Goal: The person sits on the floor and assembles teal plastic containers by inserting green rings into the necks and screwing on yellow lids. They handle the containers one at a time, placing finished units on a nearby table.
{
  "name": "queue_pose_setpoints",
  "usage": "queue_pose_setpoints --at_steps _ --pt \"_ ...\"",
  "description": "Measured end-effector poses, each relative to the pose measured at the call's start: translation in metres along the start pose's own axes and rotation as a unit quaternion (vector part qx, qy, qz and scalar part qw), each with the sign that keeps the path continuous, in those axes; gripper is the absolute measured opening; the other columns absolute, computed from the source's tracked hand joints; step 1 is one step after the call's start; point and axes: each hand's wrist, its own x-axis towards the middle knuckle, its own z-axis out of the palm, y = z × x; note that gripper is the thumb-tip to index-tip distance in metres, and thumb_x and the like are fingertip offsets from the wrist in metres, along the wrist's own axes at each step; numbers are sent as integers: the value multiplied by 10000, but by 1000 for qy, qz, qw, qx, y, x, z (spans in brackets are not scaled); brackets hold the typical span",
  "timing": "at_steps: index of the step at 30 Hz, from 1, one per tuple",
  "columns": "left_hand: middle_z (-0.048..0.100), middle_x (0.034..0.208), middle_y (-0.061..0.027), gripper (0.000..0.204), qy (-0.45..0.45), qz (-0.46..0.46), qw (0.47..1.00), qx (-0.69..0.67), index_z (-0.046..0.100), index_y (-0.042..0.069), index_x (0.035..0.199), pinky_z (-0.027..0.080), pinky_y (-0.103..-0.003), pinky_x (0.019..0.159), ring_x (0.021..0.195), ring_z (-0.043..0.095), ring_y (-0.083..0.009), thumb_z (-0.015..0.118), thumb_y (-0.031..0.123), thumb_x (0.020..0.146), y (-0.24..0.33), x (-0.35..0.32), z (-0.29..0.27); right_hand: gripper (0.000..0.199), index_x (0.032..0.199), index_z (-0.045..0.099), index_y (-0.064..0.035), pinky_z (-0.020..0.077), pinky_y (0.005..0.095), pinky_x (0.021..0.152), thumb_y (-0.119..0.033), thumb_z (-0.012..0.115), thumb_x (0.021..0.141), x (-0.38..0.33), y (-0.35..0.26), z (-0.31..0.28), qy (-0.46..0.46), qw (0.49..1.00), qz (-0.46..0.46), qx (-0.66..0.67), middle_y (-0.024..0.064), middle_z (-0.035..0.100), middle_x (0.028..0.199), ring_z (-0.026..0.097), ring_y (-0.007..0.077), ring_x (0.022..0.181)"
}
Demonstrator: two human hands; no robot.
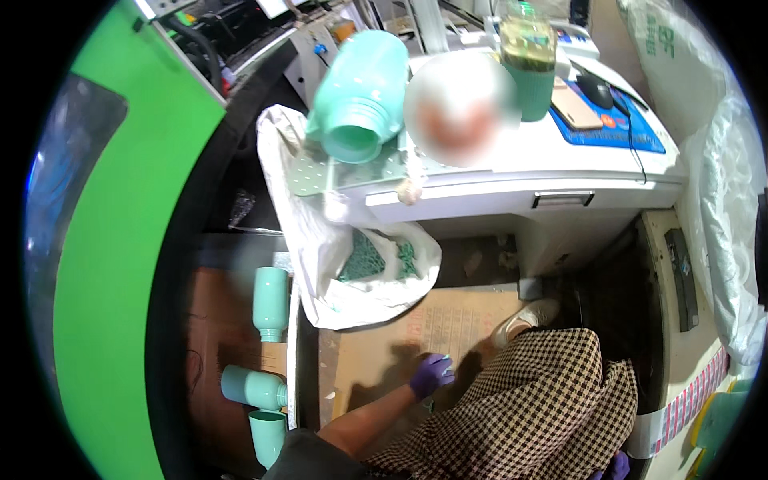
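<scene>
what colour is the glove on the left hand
The glove on the left hand is purple, best seen in the head view.

We see a white desk (512, 154) at one to two o'clock, its drawer (468, 206) fitted with a metal handle (564, 198). Light glares off the desktop, while the space beneath lies dim. At nine o'clock we face a bright green panel (104, 240) with a dark pane (76, 144). Toward five o'clock, cardboard (456, 312) covers the floor, shadows across it. At three o'clock stands a cream cabinet (661, 232) bearing a dark upright bar (682, 280).
</scene>
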Motion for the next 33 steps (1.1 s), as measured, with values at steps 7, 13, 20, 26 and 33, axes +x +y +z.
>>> queue_pose_setpoints --at_steps 7,13,20,26,33 --pt "670 1038 -132 410 126 -124 966 190 612 28 1194 489 -467 998 953 641 -339 730 199 840 -49 74 -183 427 1376 562 18 412 434 1068 -257 595 1051 -7 13 9 5 996 -30 85 187 562 1353 521 328 1237" --pt "676 1004 -120 233 175 -187 966 -33 684 60 1028 502 -448 969 967 644 -351 712 170 824 -87 -37 -166 416 1317 611 59 442 428 1035 -253 612 1042 -2 11 11 21 993 -27 115 217 636 1294 587 340 1180" --pt "614 822 -111 48 165 -497 829 -196 644 59 856 526 -409 722 810 623 -294 663 103 854 23 -206 -181 436 1277 619 119 468 437 1034 -254 606 1050 -14 10 10 44 990 -35 130 266 657 1271 620 367 1152" --pt "622 809 -139 204 336 -525 779 65 621 40 951 509 -417 735 763 618 -289 511 202 1006 42 -310 -300 448 1310 613 104 458 423 1068 -266 592 1058 -12 16 7 25 990 -49 129 259 637 1326 604 355 1211" --pt "635 1217 -141 361 -93 -537 780 308 642 124 1177 452 -475 1013 1172 585 -340 679 305 867 72 -353 -341 475 1336 592 116 459 410 1071 -273 577 1064 -2 21 13 -15 993 -20 117 268 622 1355 600 350 1228"
